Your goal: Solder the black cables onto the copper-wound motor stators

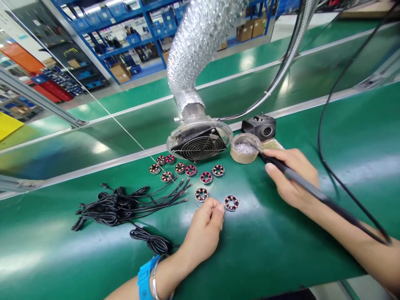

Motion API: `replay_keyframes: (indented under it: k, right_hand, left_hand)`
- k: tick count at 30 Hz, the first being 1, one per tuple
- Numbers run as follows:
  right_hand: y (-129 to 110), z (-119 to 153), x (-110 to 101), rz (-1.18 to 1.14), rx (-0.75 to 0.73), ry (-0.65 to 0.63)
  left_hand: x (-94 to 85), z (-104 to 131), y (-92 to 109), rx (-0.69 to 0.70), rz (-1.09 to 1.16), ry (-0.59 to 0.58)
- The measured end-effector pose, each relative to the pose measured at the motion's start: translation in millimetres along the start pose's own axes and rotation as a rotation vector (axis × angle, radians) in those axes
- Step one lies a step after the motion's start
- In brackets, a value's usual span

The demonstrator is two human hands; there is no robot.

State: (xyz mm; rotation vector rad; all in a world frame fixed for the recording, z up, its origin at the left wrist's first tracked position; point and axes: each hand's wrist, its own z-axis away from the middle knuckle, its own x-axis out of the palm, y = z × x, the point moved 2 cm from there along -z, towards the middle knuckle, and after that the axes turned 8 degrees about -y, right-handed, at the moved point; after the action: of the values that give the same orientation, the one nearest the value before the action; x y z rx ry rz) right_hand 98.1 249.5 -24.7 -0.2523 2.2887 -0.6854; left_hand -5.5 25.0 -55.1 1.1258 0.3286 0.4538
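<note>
My right hand (293, 177) is closed around a black soldering iron (301, 179). Its tip reaches into a round tub (243, 155) of silvery material. With thumb and fingers pinched, my left hand (206, 227) grips a thin wire right beside a ring-shaped motor stator (231, 203) with copper windings. The fingers mostly hide that wire. Another stator (201, 194) lies just above the left knuckles. Behind it are several more stators (190, 169), some with red windings. One coiled black cable (151, 239) runs toward my left wrist and passes out of sight behind it.
Bundled black cables (115, 206) lie on the green bench at left, stripped ends pointing right. A fume extractor (200, 143) on a silver duct (190, 54) hangs over the stators. Behind the tub sits a black holder (259, 126). The iron's cord (325, 104) loops at right.
</note>
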Motion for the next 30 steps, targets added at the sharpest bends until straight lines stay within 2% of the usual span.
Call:
replay_keyframes:
  k: [2, 4, 6, 9, 12, 16, 20, 25, 30]
  right_hand:
    - [7, 4, 7, 0.031, 0.045, -0.05]
    - [1, 12, 12, -0.014, 0.028, -0.086]
    - [-15, 21, 18, -0.085, -0.052, -0.162]
    - [-43, 26, 31, -0.162, -0.211, -0.387]
    - [-58, 22, 45, -0.204, -0.291, -0.514]
    - [-56, 20, 55, -0.208, -0.31, -0.529]
    - [-52, 28, 51, -0.186, -0.285, -0.525]
    - [-59, 38, 43, -0.312, -0.236, -0.6]
    - [-65, 38, 46, -0.44, -0.21, -0.661]
  left_hand:
    - [-0.6, -1, 2, -0.038, 0.038, -0.045]
    - [-1.7, -1, 5, -0.071, 0.09, -0.07]
    - [-3.9, -1, 8, -0.095, 0.126, -0.068]
    - [-9.5, 0, 13, -0.119, 0.14, -0.047]
    - [-16.3, 1, 17, -0.142, 0.084, -0.04]
    - [-23.6, 0, 21, -0.104, -0.053, -0.051]
    - [-25.9, 1, 23, -0.057, -0.106, -0.097]
    - [-22.6, 5, 21, -0.07, -0.222, -0.163]
    - [-17.3, 9, 19, -0.063, -0.183, -0.242]
